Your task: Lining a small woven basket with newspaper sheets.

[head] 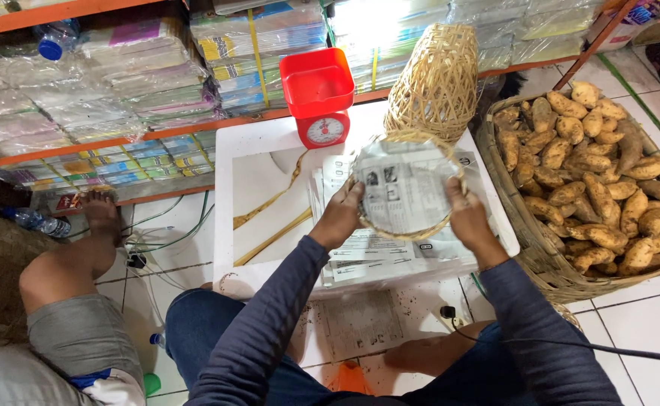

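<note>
Head view: left hand (339, 218) and right hand (467, 220) grip a paper-lined woven basket (407, 188) above the counter (254, 162). Red scale (319, 96), stacked baskets (437, 79) behind; sweet potatoes (597, 177) alongside.

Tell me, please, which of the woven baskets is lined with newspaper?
The small round woven basket held by the left hand and right hand; the tall stacked basket and big sweet-potato basket show none.

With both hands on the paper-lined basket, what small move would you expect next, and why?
Probably pressing the newspaper deeper into the small woven basket. The left hand and right hand grip opposite sides of the rim, and the sheet sits crumpled near the opening. The big basket of sweet potatoes stands at the right.
</note>
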